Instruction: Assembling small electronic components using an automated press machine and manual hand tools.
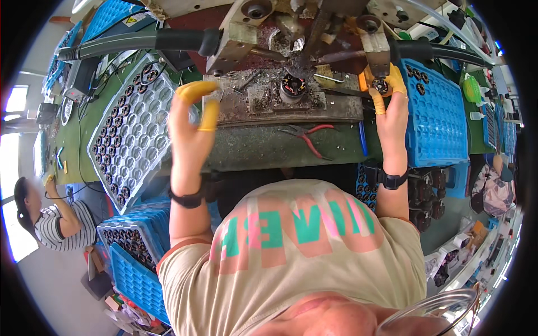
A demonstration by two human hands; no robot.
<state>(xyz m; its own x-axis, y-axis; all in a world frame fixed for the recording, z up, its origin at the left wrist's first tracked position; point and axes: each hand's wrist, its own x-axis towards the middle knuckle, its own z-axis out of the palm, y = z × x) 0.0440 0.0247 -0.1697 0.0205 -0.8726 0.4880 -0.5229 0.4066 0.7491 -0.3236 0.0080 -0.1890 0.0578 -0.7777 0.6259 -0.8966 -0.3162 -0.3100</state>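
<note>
My left hand (190,123), with yellow finger cots on its fingertips, is raised at the left end of the metal work plate (241,115). Its thumb and fingers are apart and nothing shows between them. On the right, my right hand (393,109), also in yellow finger cots, grips a small round motor stator (381,85) between thumb and fingers, beside the blue tray. Another stator (292,87), dark with reddish wires, sits upright in the middle of the plate, under the machine's two electrode arms (342,56). Neither hand touches it.
A clear tray (143,143) partly filled with stators lies left; a blue tray (437,126) with a few stators lies right. Red-handled pliers (307,137) and a blue pen-like stick (362,139) lie near the front edge. Stacked blue trays (137,269) stand lower left. Another person (61,221) sits far left.
</note>
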